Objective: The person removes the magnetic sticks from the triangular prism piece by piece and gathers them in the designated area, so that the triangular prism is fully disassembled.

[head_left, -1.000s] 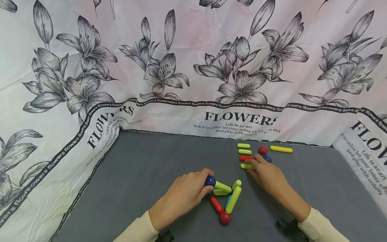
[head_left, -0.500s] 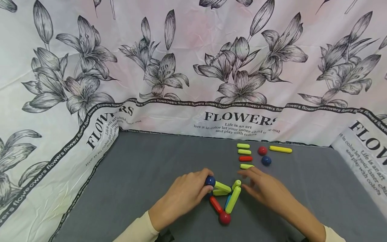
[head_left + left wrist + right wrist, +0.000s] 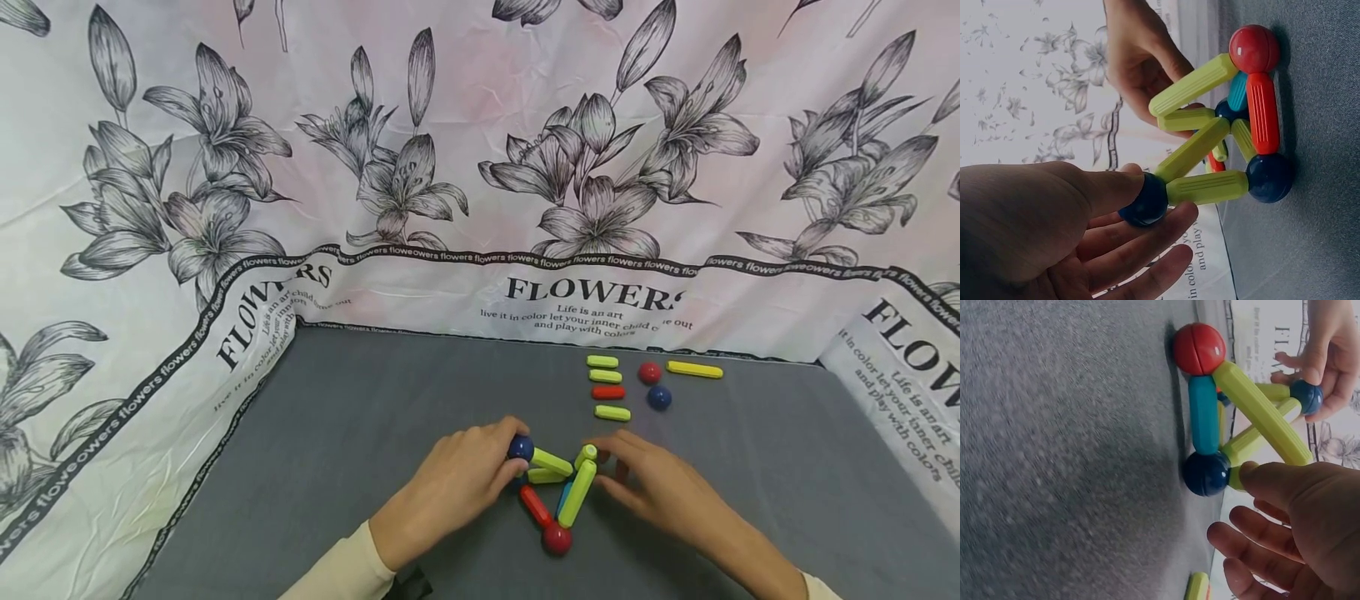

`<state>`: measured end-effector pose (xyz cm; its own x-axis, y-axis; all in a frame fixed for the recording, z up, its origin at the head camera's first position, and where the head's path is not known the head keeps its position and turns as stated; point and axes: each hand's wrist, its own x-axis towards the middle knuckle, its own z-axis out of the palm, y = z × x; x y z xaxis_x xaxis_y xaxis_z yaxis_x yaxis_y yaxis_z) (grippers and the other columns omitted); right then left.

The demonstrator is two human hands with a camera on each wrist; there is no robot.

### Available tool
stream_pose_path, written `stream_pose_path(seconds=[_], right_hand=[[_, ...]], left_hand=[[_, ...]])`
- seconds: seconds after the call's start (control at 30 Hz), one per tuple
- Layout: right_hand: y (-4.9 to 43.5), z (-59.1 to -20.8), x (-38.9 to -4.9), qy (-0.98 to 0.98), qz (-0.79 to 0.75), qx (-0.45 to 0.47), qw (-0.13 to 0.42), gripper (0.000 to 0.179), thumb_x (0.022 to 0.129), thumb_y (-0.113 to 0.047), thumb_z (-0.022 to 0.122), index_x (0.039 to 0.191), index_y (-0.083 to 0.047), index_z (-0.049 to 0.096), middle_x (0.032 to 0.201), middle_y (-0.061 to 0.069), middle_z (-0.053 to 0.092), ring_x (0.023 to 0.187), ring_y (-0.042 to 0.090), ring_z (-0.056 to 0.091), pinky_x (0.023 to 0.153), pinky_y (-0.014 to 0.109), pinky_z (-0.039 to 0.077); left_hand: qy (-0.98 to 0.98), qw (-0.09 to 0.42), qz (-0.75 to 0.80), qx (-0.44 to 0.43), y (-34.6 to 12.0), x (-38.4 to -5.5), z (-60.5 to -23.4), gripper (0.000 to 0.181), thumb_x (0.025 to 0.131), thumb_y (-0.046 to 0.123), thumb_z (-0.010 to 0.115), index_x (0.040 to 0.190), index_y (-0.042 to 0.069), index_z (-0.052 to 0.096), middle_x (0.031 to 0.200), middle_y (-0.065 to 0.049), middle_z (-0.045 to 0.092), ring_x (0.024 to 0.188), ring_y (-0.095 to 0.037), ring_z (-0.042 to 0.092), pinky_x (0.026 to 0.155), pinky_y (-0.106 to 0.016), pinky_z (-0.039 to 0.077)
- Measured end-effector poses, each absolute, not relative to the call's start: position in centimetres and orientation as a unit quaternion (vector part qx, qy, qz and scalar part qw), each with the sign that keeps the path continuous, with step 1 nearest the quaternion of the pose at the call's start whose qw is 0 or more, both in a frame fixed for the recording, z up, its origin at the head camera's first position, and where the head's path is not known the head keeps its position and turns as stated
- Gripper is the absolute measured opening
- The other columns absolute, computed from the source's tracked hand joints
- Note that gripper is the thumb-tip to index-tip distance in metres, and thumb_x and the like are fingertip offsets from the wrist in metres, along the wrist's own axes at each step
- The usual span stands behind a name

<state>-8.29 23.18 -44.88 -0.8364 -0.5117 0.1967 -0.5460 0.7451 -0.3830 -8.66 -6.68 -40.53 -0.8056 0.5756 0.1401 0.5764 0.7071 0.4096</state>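
Observation:
My left hand (image 3: 457,475) pinches a blue ball (image 3: 521,448) at the top of a frame of magnetic rods and balls. Two yellow-green rods (image 3: 1207,187) run down from that ball. Along the base, a red rod (image 3: 1263,114) and a teal rod (image 3: 1204,415) meet at a red ball (image 3: 557,539). A slanted yellow-green rod (image 3: 577,493) rises from the red ball, its upper end beside another upright yellow-green rod (image 3: 587,455). My right hand (image 3: 660,483) is at these ends, fingers loosely bent; in the right wrist view its thumb (image 3: 1272,481) overlaps the rod rising from a blue ball (image 3: 1206,473).
Behind the frame lie loose short rods, yellow-green (image 3: 612,412) and red (image 3: 607,392), with a red ball (image 3: 650,372), a blue ball (image 3: 660,397) and a longer yellow rod (image 3: 694,369). A flower-printed cloth (image 3: 420,292) borders the grey table (image 3: 360,392).
My right hand has come away from the loose rods, back and down to the frame's right side. The left hand stays on its blue ball.

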Motion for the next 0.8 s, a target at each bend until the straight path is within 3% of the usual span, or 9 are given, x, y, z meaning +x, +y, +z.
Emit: stream_pose_path(seconds=[0.27, 0.67, 0.8], right_hand=[[22.9, -45.3, -8.4, -0.931, 0.233, 0.278, 0.038, 0.044, 0.090, -0.015, 0.086, 0.130, -0.016, 0.069, 0.109, -0.012, 0.067, 0.081, -0.003, 0.059, 0.065, 0.024, 0.052], [22.3, -45.7, -7.4, -0.945, 0.260, 0.199, 0.015, 0.049, 0.091, -0.017, 0.086, 0.135, -0.016, 0.066, 0.112, -0.009, 0.069, 0.081, -0.003, 0.059, 0.069, 0.025, 0.054], [22.2, -46.4, -7.6, -0.940, 0.270, 0.209, 0.019, 0.042, 0.091, -0.016, 0.085, 0.129, -0.017, 0.068, 0.110, -0.010, 0.069, 0.082, -0.001, 0.060, 0.071, 0.025, 0.055]], left_hand=[[-0.925, 0.003, -0.219, -0.311, -6.6, -8.7, -40.4, 0.035, 0.104, 0.031, 0.070, 0.133, 0.013, 0.062, 0.094, 0.005, 0.068, 0.071, -0.003, 0.056, 0.059, -0.024, 0.047], [-0.922, 0.011, -0.221, -0.318, -6.5, -8.5, -40.4, 0.033, 0.105, 0.031, 0.069, 0.131, 0.013, 0.063, 0.093, 0.005, 0.067, 0.070, -0.004, 0.055, 0.058, -0.025, 0.048], [-0.924, 0.009, -0.219, -0.312, -6.6, -8.4, -40.6, 0.034, 0.105, 0.031, 0.069, 0.132, 0.013, 0.063, 0.094, 0.005, 0.068, 0.071, -0.005, 0.056, 0.058, -0.026, 0.048]])
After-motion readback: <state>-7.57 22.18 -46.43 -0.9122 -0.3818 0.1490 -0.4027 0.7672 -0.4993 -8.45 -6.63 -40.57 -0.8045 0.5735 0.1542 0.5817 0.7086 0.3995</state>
